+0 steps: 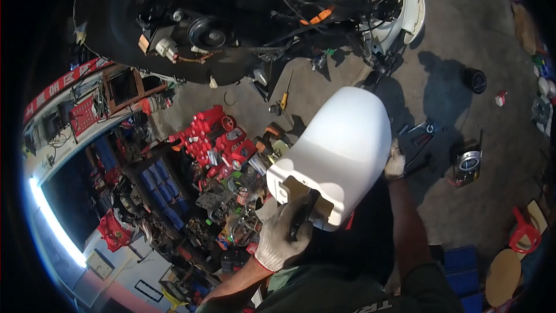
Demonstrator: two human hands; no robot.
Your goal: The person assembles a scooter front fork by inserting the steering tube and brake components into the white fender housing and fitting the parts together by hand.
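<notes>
The shell point(347, 139) is slanting between the two grips, its long axis running from 7 o'clock, at the notched mouth point(296, 189), to 1 o'clock, at the rounded end. The left grip point(284, 233) is clamping the shell by that mouth, the body lying toward 1 o'clock from it; a dark strip point(304, 213) is showing beside its fingers (what it is cannot be told). The right grip point(395, 162) is touching the flank, the shell lying toward 9 o'clock; its fingertips are hiding, so whether it is clamping cannot be told. Neither grip is standing nearer, both touching.

The shell is presenting a smooth, white, plastic-looking curve; both grips are wearing pale, knit-looking gloves. At 12 o'clock the scooter point(255, 29) is exposing dark parts and cables. At 9 o'clock glossy red parts point(214, 139) are heaping; at 3 o'clock a round-faced part point(468, 161) is resting on the dull grey floor point(463, 23).
</notes>
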